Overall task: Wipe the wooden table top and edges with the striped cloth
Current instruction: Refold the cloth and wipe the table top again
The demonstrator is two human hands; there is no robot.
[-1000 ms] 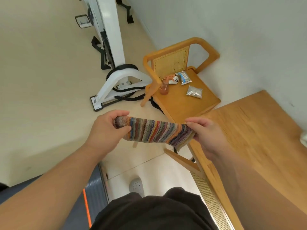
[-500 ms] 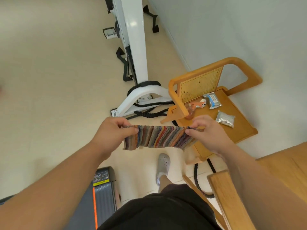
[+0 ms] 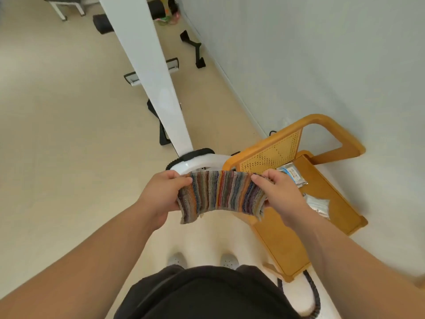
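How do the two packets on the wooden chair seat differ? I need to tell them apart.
The far packet has blue printing on white; the near packet is plain silvery. The far packet is partly hidden behind the right hand; the near packet lies closer to the seat's middle. Both lie flat.

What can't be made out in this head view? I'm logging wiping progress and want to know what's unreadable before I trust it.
- Wooden table: not in the head view at all, so no wiped area can be judged.
- Packets on the wooden chair: one is partly hidden behind the right hand, and their print is too small to read.
- Striped cloth: its ends are covered by the left hand and the right hand.
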